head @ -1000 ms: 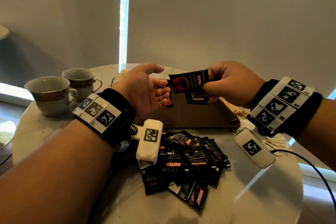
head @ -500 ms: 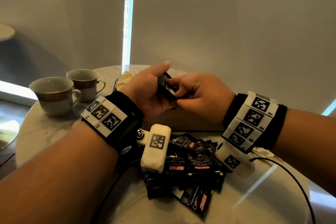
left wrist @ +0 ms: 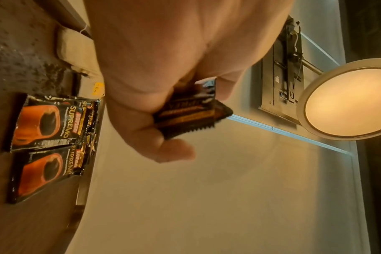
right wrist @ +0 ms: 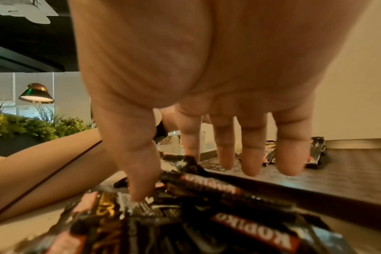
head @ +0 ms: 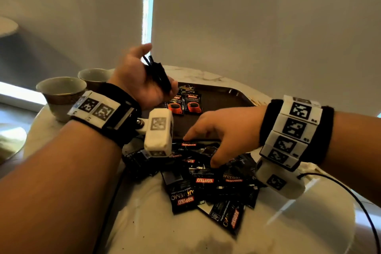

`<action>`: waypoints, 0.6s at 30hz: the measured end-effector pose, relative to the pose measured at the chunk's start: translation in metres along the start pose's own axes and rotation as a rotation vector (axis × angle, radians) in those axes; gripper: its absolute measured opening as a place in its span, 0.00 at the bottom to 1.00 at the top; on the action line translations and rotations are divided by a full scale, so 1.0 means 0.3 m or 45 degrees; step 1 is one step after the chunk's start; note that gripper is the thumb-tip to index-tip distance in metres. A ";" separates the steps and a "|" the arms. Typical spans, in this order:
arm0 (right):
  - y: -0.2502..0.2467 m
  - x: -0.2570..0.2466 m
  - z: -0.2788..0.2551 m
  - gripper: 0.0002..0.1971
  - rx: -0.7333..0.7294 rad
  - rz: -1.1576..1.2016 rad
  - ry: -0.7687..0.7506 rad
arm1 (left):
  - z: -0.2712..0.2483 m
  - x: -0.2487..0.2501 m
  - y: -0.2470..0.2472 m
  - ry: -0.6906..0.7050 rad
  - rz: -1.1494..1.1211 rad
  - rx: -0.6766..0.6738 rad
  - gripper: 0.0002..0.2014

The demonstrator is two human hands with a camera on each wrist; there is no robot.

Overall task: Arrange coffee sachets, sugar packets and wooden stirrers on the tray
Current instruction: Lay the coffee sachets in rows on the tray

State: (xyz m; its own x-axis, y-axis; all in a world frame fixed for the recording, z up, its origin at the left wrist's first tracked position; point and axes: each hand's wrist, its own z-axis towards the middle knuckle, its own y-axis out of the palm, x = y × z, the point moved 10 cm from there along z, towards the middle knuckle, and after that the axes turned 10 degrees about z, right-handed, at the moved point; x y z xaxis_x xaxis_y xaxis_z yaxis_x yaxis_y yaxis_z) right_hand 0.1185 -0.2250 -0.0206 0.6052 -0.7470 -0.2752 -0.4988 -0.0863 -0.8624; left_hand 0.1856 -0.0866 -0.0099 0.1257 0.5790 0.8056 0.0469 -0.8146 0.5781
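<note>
White marble table [head: 185, 233], grey blinds [head: 257, 27] behind.

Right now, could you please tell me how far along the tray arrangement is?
Early. Two coffee sachets lie side by side on the tray. The left hand holds a few more, and the right hand reaches into the pile left on the table. No stirrers are visibly placed.

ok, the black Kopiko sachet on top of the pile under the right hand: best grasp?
Pinch the black Kopiko sachet by its far edge, coming from above: it lies flat on the pile of black sachets, too thin for its faces. The right hand hovers spread, thumb touching the pile.
</note>
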 end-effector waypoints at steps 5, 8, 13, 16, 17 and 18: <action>0.033 0.039 0.004 0.32 -0.021 0.050 0.067 | 0.000 -0.017 0.023 -0.001 0.056 -0.015 0.17; -0.002 0.058 -0.021 0.24 0.092 0.041 0.074 | 0.003 -0.027 0.023 -0.005 0.043 -0.007 0.14; -0.078 0.097 -0.064 0.09 0.335 0.045 0.099 | -0.003 -0.042 0.035 -0.040 0.067 -0.009 0.10; -0.142 0.109 -0.093 0.03 0.532 0.024 0.092 | -0.007 -0.070 0.046 -0.135 0.157 -0.070 0.09; -0.161 0.113 -0.102 0.02 0.587 0.027 0.086 | -0.010 -0.082 0.051 -0.174 0.185 -0.102 0.09; -0.180 0.118 -0.114 0.02 0.640 0.033 0.078 | -0.012 -0.087 0.058 -0.191 0.216 -0.130 0.09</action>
State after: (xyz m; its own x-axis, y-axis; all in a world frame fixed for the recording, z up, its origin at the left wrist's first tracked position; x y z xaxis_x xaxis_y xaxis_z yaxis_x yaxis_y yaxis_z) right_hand 0.1456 -0.2694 0.0308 0.5517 -0.7833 -0.2866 -0.1432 0.2495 -0.9577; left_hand 0.1796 -0.1157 -0.0206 0.2695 0.4164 0.8683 -0.0865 -0.8876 0.4524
